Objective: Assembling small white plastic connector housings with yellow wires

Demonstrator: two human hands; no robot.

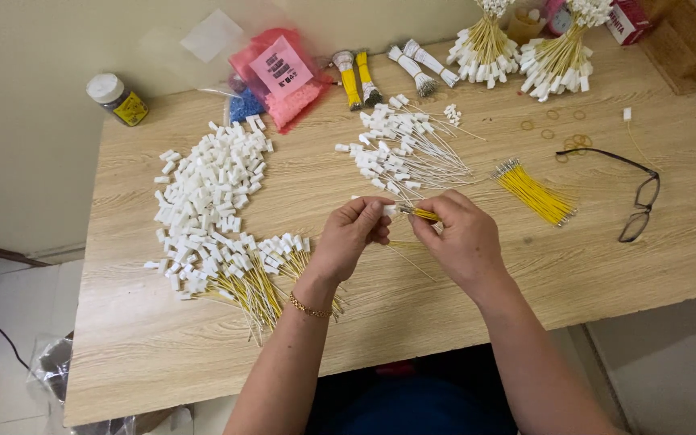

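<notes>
Yellow wire [422, 213] sits mid-worktop, pinched at its end in the right hand [462, 242] grip; left hand [354, 235] grip is closed on a white connector [389, 209], the two tips meeting so the parts line up. Loose connectors [203, 189] lie left, within reach; wired pieces [408, 149] behind; bare wires [535, 193] and glasses [638, 201] right, on the worktop [606, 266].

Light wood-grain table [461, 314] against pale wall. At left, heap of white plastic connectors [203, 193]; just below, finished yellow wires with white ends [263, 278]. Centre: white-wire assemblies [408, 149] fanned out. To right, loose bundle of yellow wires [535, 192], rubber bands [561, 129], folded black glasses [634, 193]. Far edge: small jar [118, 99], pink and blue bead bags [279, 76], tied bundles [525, 52].
</notes>
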